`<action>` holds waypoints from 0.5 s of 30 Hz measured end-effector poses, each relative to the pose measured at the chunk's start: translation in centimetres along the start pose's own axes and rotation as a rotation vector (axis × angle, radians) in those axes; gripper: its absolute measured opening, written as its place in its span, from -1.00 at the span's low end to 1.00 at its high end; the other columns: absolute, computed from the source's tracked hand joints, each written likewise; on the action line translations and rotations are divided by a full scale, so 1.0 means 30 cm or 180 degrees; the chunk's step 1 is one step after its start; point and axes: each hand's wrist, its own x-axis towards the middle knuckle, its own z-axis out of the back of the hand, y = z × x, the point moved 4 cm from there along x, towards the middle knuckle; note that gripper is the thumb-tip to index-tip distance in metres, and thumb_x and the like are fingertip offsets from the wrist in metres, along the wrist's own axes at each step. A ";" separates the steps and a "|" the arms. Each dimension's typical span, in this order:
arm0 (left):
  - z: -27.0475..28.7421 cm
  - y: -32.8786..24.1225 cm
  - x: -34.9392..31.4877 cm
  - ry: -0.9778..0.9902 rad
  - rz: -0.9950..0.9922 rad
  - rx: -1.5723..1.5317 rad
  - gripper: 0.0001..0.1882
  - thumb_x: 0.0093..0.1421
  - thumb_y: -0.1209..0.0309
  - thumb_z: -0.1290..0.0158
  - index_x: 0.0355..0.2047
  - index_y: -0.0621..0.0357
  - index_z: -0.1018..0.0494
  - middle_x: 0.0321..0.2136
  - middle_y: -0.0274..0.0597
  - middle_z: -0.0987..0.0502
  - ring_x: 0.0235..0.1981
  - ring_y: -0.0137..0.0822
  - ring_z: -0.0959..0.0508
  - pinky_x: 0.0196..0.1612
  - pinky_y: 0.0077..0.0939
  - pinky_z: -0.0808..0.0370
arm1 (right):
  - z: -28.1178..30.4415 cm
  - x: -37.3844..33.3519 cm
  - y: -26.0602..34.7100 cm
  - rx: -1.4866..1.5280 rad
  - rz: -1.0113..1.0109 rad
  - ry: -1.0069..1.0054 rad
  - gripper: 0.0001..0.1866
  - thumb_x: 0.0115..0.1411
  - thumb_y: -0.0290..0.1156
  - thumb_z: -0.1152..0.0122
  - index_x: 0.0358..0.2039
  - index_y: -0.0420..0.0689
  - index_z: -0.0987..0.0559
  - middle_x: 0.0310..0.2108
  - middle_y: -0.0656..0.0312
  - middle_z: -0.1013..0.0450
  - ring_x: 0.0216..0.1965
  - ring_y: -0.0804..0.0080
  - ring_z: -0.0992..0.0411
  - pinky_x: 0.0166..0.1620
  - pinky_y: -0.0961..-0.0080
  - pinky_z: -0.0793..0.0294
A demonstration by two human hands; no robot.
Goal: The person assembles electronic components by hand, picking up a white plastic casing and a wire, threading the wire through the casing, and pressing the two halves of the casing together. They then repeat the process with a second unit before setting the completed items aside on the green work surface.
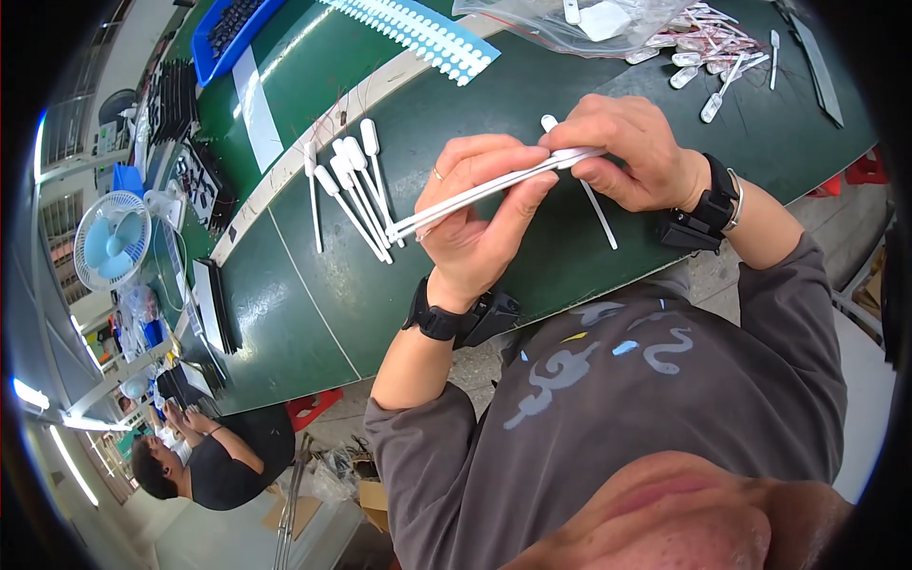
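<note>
Between my two hands is a slender white plastic stick with a wider paddle-shaped head point(475, 194), tilted up toward the right. The fingers and thumb of my left hand point(465, 214) are closed on its shaft. At the head end, my right hand point(627, 152) pinches it, partly covering the head. Below my right hand a similar white stick point(599, 217) lies on the green table point(332, 294). Left of my left hand several more white paddle-headed sticks point(356, 190) lie side by side, with thin wires near their heads.
A pile of white parts with red wires point(703, 47) and a clear plastic bag point(570, 27) lie at the far right. Farther off are a blue sheet of white stickers point(418, 36) and a blue bin point(202, 47). A co-worker point(233, 456) sits at the left.
</note>
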 end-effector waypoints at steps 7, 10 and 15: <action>-0.012 0.022 -0.004 -0.0012 0.0515 -0.0443 -0.77 0.03 0.59 -0.29 -0.26 0.26 -0.59 -0.29 -0.18 -0.54 -0.35 -0.44 -0.53 -0.35 -0.62 -0.51 | 0.002 0.006 0.006 -0.0014 -0.0033 -0.0084 -0.76 0.27 -0.33 -0.12 -0.15 -0.22 -0.49 -0.40 0.13 -0.49 -0.46 0.22 -0.45 -0.46 0.41 -0.38; -0.008 0.032 0.002 0.0039 0.0615 -0.0574 -0.78 0.05 0.59 -0.28 -0.25 0.27 -0.58 -0.27 -0.18 -0.53 -0.35 -0.46 -0.54 -0.35 -0.63 -0.52 | -0.004 0.007 0.000 0.0051 -0.0107 -0.0057 -0.78 0.26 -0.37 -0.11 -0.15 -0.22 -0.49 -0.41 0.13 -0.48 -0.48 0.23 -0.44 -0.47 0.42 -0.36; -0.007 0.037 -0.004 -0.0029 0.0916 -0.0984 -0.80 0.09 0.58 -0.25 -0.24 0.29 -0.57 -0.25 -0.22 -0.51 -0.39 -0.49 -0.54 -0.40 -0.65 -0.51 | -0.005 -0.015 -0.005 0.0228 -0.0509 0.0024 -0.81 0.23 -0.47 -0.08 -0.17 -0.24 -0.48 -0.46 0.12 -0.43 -0.53 0.25 -0.38 -0.49 0.43 -0.30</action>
